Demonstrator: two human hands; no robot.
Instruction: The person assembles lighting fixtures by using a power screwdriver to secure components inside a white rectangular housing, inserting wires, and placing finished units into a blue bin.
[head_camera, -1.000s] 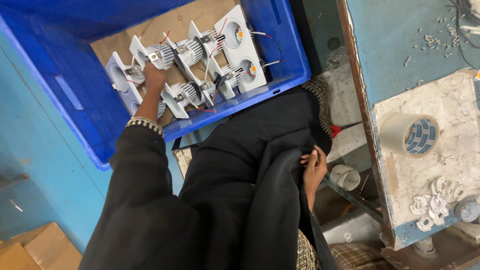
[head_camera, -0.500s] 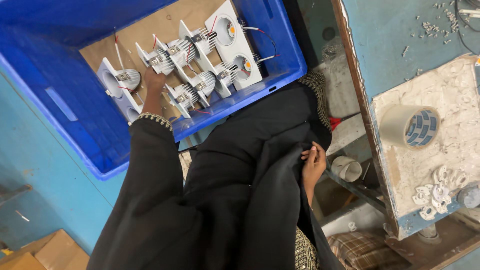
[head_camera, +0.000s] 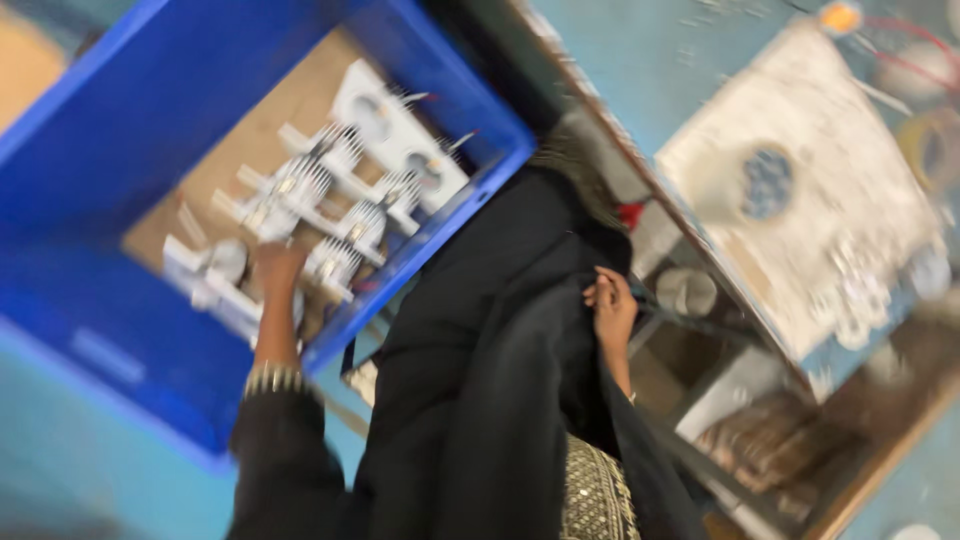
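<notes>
My left hand (head_camera: 276, 275) reaches down into a blue plastic crate (head_camera: 120, 130), fingers resting among several white square light fittings (head_camera: 345, 190) with ribbed metal backs; blur hides whether it grips one. A beaded bracelet (head_camera: 272, 378) sits at that wrist above a black sleeve. My right hand (head_camera: 610, 305) hangs at my side, fingers closed on a fold of my black robe (head_camera: 500, 380).
To the right stands a pale blue worktable (head_camera: 690, 90) with a worn white board (head_camera: 830, 200), a tape roll (head_camera: 765, 180) and small white parts (head_camera: 860, 310). A shelf under the table holds a cup-like object (head_camera: 690, 290). The floor is blue.
The view has swung and blurred, so the crate now sits higher and further left. My left hand has slid toward the crate's near-left corner. My right hand stays on the robe.
</notes>
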